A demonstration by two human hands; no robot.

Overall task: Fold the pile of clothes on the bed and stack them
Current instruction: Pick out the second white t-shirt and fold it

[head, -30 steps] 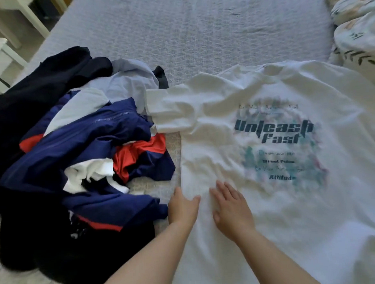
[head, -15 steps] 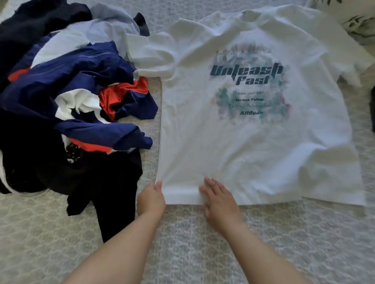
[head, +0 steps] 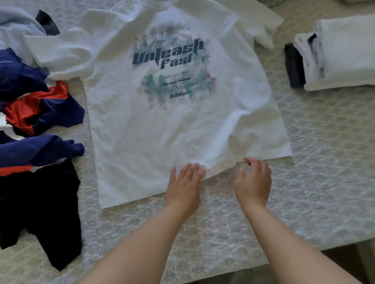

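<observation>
Patterned grey bedspread point(head: 323, 169) carries everything. One white printed T-shirt point(head: 160, 125) lies face up, flat, mid-bed. Since half a second ago both hands have slid right along its hem: left hand point(head: 184, 186) now flat, fingers straight, pressing the hem mid-width; right hand point(head: 252, 180) at the hem near the right corner, fingers curled, whether pinching cloth I cannot tell. One unfolded pile point(head: 31, 126) at left, navy, red, black. One folded stack point(head: 340, 51) newly visible at right.
</observation>
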